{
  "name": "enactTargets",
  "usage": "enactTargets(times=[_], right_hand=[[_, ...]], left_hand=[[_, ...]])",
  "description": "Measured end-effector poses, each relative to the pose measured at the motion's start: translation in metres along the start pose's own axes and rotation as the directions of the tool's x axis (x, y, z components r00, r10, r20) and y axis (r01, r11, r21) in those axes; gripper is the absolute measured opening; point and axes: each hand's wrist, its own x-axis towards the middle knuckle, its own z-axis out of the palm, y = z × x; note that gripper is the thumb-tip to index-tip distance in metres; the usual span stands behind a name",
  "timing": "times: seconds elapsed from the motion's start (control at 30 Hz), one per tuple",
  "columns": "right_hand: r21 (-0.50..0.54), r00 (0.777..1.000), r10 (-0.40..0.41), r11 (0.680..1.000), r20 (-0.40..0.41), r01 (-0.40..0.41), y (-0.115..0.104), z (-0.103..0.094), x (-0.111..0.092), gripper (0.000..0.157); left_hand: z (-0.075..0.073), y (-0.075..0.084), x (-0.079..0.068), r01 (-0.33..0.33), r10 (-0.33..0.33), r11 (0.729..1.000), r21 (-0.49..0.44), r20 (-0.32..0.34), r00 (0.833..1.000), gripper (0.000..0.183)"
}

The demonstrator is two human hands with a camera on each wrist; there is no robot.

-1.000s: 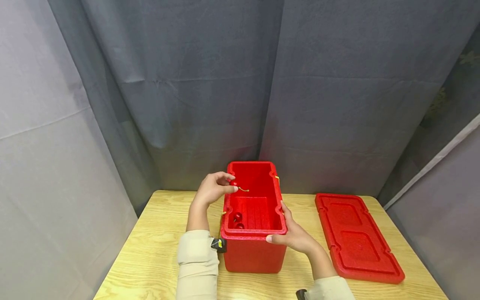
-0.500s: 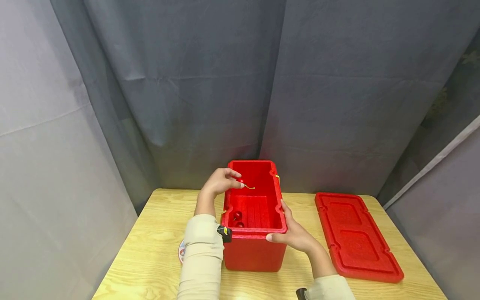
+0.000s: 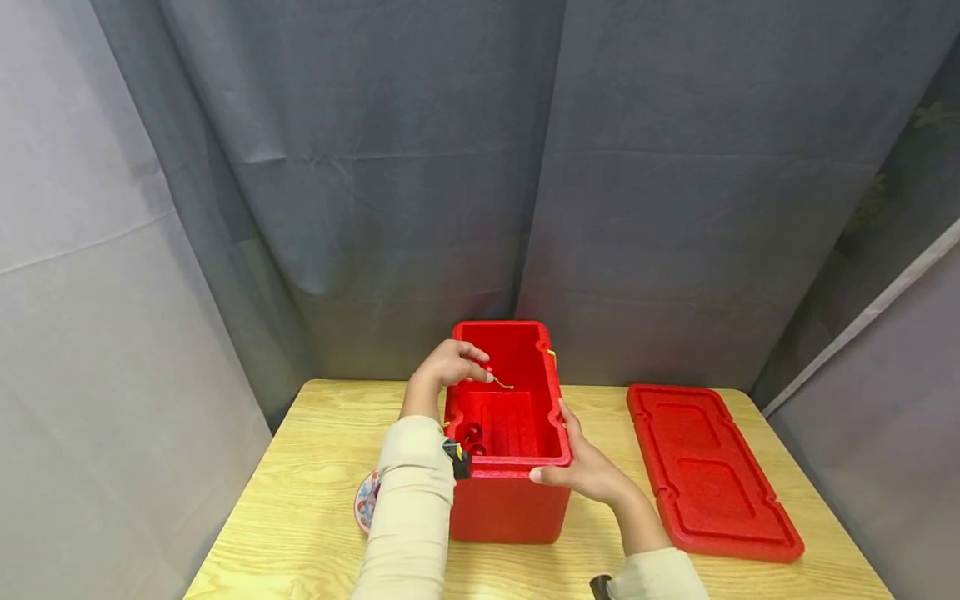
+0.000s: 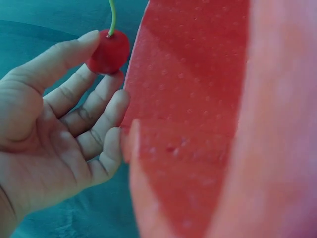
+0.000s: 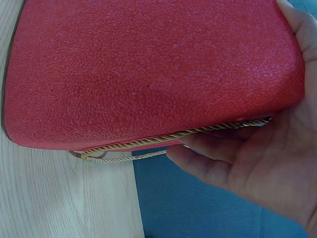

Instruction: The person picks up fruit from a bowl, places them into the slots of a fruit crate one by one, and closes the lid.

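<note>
My left hand is over the left rim of a red foam box, toward its far end. Between thumb and fingers it pinches a red cherry with a green stem. Two dark red cherries lie on the box floor in the near left corner. My right hand holds the box's near right corner, thumb on the near face and fingers along the right side. A twisted gold cord runs along that side, by the fingers in the right wrist view.
A red lid lies flat on the wooden table, right of the box. A patterned plate with something red on it is partly hidden by the left sleeve. Grey curtains stand behind the table.
My left hand has moved right, carrying the cherry from the left rim to over the box's inside. The plate has come out from behind the sleeve. My right hand stays on the corner.
</note>
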Motion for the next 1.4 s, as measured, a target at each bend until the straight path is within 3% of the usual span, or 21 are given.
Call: enactTargets(times=[0.37, 0.67, 0.93, 1.17, 1.4], right_hand=[[-0.004, 1.0, 0.006, 1.0, -0.005, -0.006, 0.0, 0.001, 0.0, 0.11], [-0.006, 1.0, 0.005, 1.0, -0.012, -0.005, -0.001, 0.0, -0.001, 0.11], [-0.003, 1.0, -0.002, 1.0, -0.001, 0.002, 0.001, 0.003, 0.001, 0.109], [-0.023, 1.0, 0.007, 1.0, -0.013, -0.007, 0.005, 0.003, 0.001, 0.11], [-0.049, 0.998, 0.023, 0.998, -0.051, -0.026, 0.005, 0.002, 0.001, 0.111]], left_hand=[[0.004, -0.003, 0.005, 0.014, -0.014, 0.999, 0.029, -0.004, 1.0, 0.03], [0.003, 0.004, 0.005, 0.065, -0.064, 0.997, -0.034, 0.036, 0.997, 0.028], [0.001, 0.002, 0.004, 0.08, -0.078, 0.996, -0.033, 0.053, 0.996, 0.031], [-0.009, 0.001, -0.018, -0.012, 0.009, 0.998, -0.066, -0.04, 0.999, 0.031], [-0.011, -0.01, -0.046, -0.11, 0.092, 0.985, -0.136, -0.134, 0.987, 0.028]])
